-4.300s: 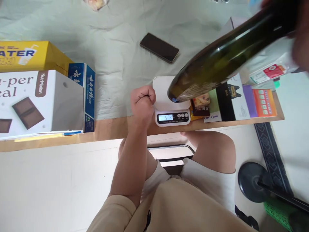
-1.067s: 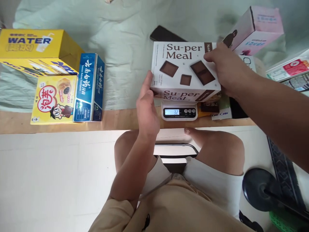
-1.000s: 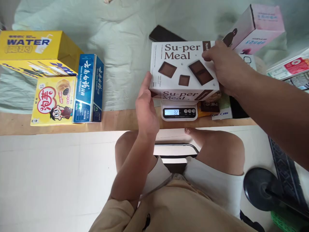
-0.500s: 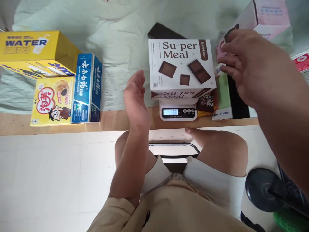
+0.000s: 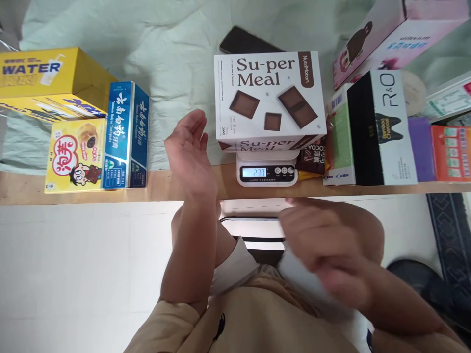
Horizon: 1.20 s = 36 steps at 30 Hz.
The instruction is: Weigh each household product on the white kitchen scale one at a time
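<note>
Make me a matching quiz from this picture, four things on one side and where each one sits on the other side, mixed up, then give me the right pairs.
Things
1. Su-per Meal box
2. phone
3. blue carton
4. left hand

Places
A. open in the air, left of the scale, touching nothing
B. lying on the pale cloth behind the white box
C. resting on the scale, whose display reads 237
D. standing between the yellow cartoon box and the bare cloth

Pairs: 1-C, 2-B, 3-D, 4-A
</note>
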Each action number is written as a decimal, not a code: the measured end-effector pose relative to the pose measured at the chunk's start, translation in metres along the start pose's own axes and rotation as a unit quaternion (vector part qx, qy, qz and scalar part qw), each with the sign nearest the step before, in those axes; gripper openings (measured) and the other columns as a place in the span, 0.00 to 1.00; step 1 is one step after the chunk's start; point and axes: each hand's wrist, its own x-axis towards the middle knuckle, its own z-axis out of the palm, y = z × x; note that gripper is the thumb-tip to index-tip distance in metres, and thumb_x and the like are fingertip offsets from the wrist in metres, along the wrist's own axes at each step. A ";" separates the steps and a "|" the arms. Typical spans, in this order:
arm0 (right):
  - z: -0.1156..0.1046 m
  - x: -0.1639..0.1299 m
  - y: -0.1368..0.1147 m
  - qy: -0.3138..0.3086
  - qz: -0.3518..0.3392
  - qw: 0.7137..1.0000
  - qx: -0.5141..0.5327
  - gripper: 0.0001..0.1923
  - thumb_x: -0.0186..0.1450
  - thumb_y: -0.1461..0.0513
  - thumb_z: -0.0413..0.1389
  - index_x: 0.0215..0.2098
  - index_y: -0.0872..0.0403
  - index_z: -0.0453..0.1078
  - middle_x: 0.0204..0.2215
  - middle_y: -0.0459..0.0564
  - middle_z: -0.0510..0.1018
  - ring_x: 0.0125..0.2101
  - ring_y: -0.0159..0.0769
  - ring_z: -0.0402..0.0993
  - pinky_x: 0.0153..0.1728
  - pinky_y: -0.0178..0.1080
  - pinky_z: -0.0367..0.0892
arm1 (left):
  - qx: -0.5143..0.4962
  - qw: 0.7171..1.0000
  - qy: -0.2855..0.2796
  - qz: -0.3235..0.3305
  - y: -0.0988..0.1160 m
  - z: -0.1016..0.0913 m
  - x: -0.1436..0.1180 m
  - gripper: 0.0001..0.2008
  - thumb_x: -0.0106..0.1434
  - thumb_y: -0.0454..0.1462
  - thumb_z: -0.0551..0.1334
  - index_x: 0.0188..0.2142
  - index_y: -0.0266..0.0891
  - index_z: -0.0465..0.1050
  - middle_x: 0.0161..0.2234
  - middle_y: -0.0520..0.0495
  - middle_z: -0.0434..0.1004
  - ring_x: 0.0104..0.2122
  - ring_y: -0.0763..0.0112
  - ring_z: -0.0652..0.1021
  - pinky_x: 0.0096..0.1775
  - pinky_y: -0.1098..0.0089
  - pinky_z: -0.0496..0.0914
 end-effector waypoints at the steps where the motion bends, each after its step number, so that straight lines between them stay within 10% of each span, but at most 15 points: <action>1: 0.020 -0.004 0.012 -0.029 -0.027 0.998 0.040 0.31 0.75 0.45 0.35 0.19 0.53 0.51 0.14 0.45 0.55 0.19 0.28 0.53 0.26 0.38 0.59 | 0.005 1.000 0.005 -0.003 0.000 0.000 -0.001 0.23 0.63 0.55 0.53 0.46 0.46 0.75 0.60 0.44 0.75 0.67 0.56 0.70 0.71 0.57 0.63; 6: 0.095 -0.025 0.054 -0.104 -0.047 0.987 0.115 0.29 0.70 0.51 0.51 0.16 0.54 0.49 0.11 0.42 0.54 0.17 0.24 0.46 0.20 0.36 0.44 | 0.016 0.999 0.037 -0.007 0.001 0.000 -0.002 0.22 0.63 0.52 0.52 0.44 0.44 0.78 0.56 0.43 0.77 0.63 0.55 0.73 0.70 0.54 0.64; 10: 0.109 -0.033 0.053 -0.137 -0.049 0.982 0.118 0.29 0.69 0.48 0.52 0.15 0.54 0.54 0.12 0.41 0.56 0.17 0.24 0.49 0.21 0.35 0.43 | 0.026 0.999 0.043 -0.006 0.000 -0.003 0.002 0.23 0.63 0.53 0.53 0.44 0.45 0.79 0.57 0.44 0.77 0.64 0.55 0.73 0.70 0.56 0.64; 20: 0.072 -0.018 0.056 -0.025 -0.044 0.996 0.074 0.27 0.72 0.52 0.46 0.20 0.53 0.41 0.14 0.41 0.45 0.19 0.27 0.39 0.24 0.39 0.43 | 0.033 0.999 0.019 0.001 -0.006 -0.001 0.000 0.23 0.67 0.54 0.51 0.45 0.46 0.79 0.57 0.45 0.78 0.65 0.55 0.73 0.71 0.55 0.64; 28: 0.043 0.008 0.038 0.207 -0.071 0.976 -0.007 0.11 0.71 0.56 0.45 0.32 0.52 0.55 0.20 0.43 0.59 0.22 0.28 0.57 0.25 0.36 0.55 | 0.023 0.999 -0.041 -0.011 -0.012 0.007 -0.003 0.24 0.61 0.57 0.61 0.49 0.47 0.76 0.56 0.42 0.76 0.59 0.51 0.75 0.55 0.55 0.76; 32: 0.010 0.029 0.028 0.347 -0.032 0.930 -0.114 0.11 0.63 0.64 0.55 0.44 0.50 0.65 0.38 0.50 0.70 0.44 0.38 0.70 0.43 0.46 0.70 | 0.037 0.996 -0.077 -0.013 -0.017 0.006 -0.002 0.26 0.61 0.60 0.63 0.51 0.49 0.76 0.54 0.45 0.77 0.57 0.52 0.76 0.51 0.57 0.77; 36: -0.011 0.048 0.022 0.354 0.105 0.919 -0.141 0.21 0.66 0.59 0.54 0.57 0.46 0.61 0.64 0.54 0.60 0.71 0.49 0.55 0.71 0.61 0.58 | 0.046 0.996 -0.079 -0.023 -0.022 0.004 0.001 0.27 0.61 0.60 0.66 0.52 0.50 0.76 0.55 0.48 0.79 0.56 0.54 0.77 0.51 0.60 0.77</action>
